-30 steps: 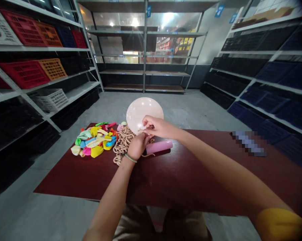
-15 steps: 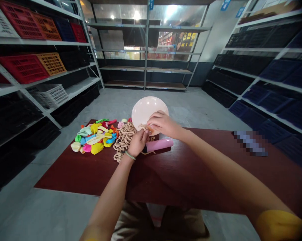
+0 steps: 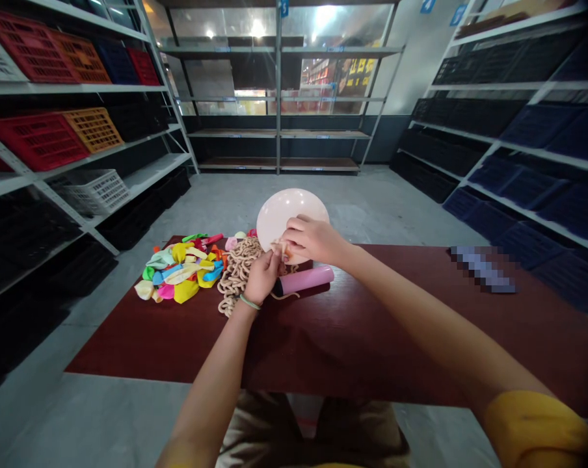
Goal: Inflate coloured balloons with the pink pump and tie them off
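Observation:
An inflated pale pink balloon (image 3: 279, 211) stands beyond my hands, its narrow end pointing down toward my fingers. My left hand (image 3: 263, 276) is closed, thumb and fingertips pinching a beige cord beside the balloon's neck. From the right, my right hand (image 3: 318, 242) reaches over the lower part of the balloon, fingers pinched on the cord at the neck. The fingers partly hide the neck and how the cord lies around it. Left of my left hand is a heap of beige cord (image 3: 238, 266). Under my hands lies a pink cylinder (image 3: 307, 279) with a black end.
A pile of colourful uninflated balloons (image 3: 184, 270) is at the left of the dark red table (image 3: 352, 351). Toward the right edge lies a blurred-out flat object (image 3: 484, 270). Shelves with crates (image 3: 35, 140) stand on both sides, and a metal rack (image 3: 278, 133) at the back.
My right fingers have shifted slightly left and closed more tightly near the balloon's neck. My left hand stays pinched beside it. The whole view has moved a little.

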### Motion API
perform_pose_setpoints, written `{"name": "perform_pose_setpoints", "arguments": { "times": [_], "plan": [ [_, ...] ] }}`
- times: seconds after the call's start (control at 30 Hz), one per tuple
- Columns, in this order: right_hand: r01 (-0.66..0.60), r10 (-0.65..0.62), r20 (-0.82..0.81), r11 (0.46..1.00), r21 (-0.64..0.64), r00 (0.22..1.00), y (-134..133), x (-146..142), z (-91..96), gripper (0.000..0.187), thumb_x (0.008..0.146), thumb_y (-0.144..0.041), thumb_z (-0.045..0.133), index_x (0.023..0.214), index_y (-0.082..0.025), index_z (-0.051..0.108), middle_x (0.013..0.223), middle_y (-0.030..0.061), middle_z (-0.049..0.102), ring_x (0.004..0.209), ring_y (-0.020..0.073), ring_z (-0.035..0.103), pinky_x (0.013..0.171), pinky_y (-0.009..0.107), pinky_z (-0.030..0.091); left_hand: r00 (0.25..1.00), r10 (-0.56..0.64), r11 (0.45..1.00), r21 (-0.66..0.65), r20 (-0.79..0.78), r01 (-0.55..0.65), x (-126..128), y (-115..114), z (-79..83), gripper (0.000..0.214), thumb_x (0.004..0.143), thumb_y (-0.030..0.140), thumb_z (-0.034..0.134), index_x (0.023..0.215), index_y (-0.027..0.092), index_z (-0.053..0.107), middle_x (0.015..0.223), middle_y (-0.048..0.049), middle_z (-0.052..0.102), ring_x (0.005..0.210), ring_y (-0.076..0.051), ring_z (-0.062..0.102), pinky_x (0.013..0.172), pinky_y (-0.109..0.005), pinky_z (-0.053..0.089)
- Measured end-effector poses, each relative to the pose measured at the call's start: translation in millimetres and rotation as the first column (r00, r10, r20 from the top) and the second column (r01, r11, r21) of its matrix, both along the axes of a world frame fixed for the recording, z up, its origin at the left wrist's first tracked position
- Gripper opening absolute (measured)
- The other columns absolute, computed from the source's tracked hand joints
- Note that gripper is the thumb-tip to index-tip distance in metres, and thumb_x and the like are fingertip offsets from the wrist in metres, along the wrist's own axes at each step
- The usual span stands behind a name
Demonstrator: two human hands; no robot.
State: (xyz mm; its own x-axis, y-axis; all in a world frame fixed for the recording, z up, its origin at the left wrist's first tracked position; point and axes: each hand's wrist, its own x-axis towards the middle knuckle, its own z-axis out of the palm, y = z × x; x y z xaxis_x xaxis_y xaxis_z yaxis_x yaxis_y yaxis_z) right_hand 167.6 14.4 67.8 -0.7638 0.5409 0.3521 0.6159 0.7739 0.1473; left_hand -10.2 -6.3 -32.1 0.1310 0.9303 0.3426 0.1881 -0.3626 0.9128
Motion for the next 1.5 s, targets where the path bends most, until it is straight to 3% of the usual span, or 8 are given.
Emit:
{"name": "perform_pose_setpoints", "arguments": {
  "times": [0.17,0.37,0.5,0.6,0.7,0.83,1.1,1.5],
  "plan": [
    [-0.05,0.054,-0.069,0.997,0.052,0.996,-3,9,-11.9,0.018,0.09,-0.019,0.047,0.09,-0.018,0.065,0.109,0.0102,0.057,0.106,0.0237,0.05,0.088,0.039,0.047,0.935,-0.024,0.964,-0.24,0.355,0.116,2,4,1.2,0.043,0.084,0.057,0.062,0.068,0.017,0.06,0.061,-0.0013,0.061,0.051,-0.012,0.054,0.052,-0.024,0.045],
    [-0.069,0.063,-0.243,0.997,-0.018,0.968,-16,11,-41.7,0.026,0.084,-0.013,0.049,0.103,-0.016,0.065,0.134,0.0145,0.048,0.136,0.0279,0.039,0.108,0.047,0.042,0.875,-0.017,0.936,-0.301,0.484,0.185,4,3,1.4,0.037,0.074,0.049,0.075,0.075,0.015,0.059,0.067,0.0006,0.061,0.053,-0.008,0.053,0.056,-0.023,0.048],
    [-0.021,-0.008,-0.405,0.997,-0.069,0.914,-27,17,-62.0,0.023,0.089,-0.018,0.05,0.106,-0.018,0.065,0.136,0.0136,0.051,0.133,0.0268,0.044,0.108,0.048,0.043,0.907,-0.069,0.938,-0.281,0.415,0.201,7,4,-1.8,0.034,0.075,0.047,0.074,0.081,0.016,0.059,0.063,0.003,0.058,0.05,-0.008,0.05,0.052,-0.021,0.043],
    [0.096,-0.164,-0.637,0.985,-0.141,0.753,-37,19,-72.8,0.019,0.095,-0.028,0.05,0.095,-0.019,0.066,0.117,0.0116,0.062,0.113,0.0235,0.058,0.1,0.044,0.048,0.947,-0.111,0.946,-0.259,0.301,0.193,8,5,-6.9,0.033,0.079,0.048,0.07,0.08,0.017,0.058,0.061,0.0023,0.058,0.05,-0.009,0.051,0.051,-0.021,0.041],
    [0.056,-0.279,-0.702,0.945,-0.323,0.655,-43,18,-82.1,0.022,0.099,-0.03,0.045,0.102,-0.022,0.066,0.103,0.0061,0.068,0.099,0.019,0.063,0.091,0.037,0.05,0.962,-0.156,0.95,-0.232,0.223,0.208,10,5,-12.9,0.032,0.083,0.048,0.066,0.08,0.017,0.057,0.063,0.0018,0.059,0.052,-0.009,0.052,0.053,-0.021,0.042],
    [-0.044,-0.259,-0.736,0.93,-0.364,0.625,-43,19,-95.1,0.02,0.098,-0.029,0.048,0.107,-0.027,0.067,0.105,0.0033,0.068,0.102,0.0181,0.061,0.092,0.035,0.048,0.952,-0.246,0.938,-0.203,0.181,0.28,12,2,-16.7,0.032,0.084,0.048,0.066,0.086,0.018,0.056,0.063,0.0035,0.059,0.053,-0.009,0.052,0.053,-0.02,0.043],
    [0.039,-0.183,-0.741,0.977,-0.208,0.646,-44,19,-107.6,0.015,0.095,-0.027,0.055,0.102,-0.027,0.068,0.097,0.0041,0.062,0.097,0.0196,0.055,0.089,0.038,0.045,0.941,-0.326,0.932,-0.134,0.094,0.336,16,-4,-12.9,0.025,0.087,0.042,0.064,0.087,0.018,0.056,0.063,0.004,0.058,0.053,-0.009,0.051,0.053,-0.02,0.041],
    [0.131,-0.268,-0.709,0.961,-0.243,0.653,-46,16,-112.3,0.004,0.088,-0.027,0.062,0.085,-0.025,0.066,0.094,0.0038,0.053,0.096,0.0199,0.052,0.083,0.035,0.047,0.943,-0.332,0.94,-0.08,0.023,0.332,13,-9,-11.6,0.014,0.087,0.031,0.063,0.087,0.019,0.055,0.066,0.0038,0.057,0.056,-0.01,0.052,0.053,-0.02,0.042]
  ]
}}
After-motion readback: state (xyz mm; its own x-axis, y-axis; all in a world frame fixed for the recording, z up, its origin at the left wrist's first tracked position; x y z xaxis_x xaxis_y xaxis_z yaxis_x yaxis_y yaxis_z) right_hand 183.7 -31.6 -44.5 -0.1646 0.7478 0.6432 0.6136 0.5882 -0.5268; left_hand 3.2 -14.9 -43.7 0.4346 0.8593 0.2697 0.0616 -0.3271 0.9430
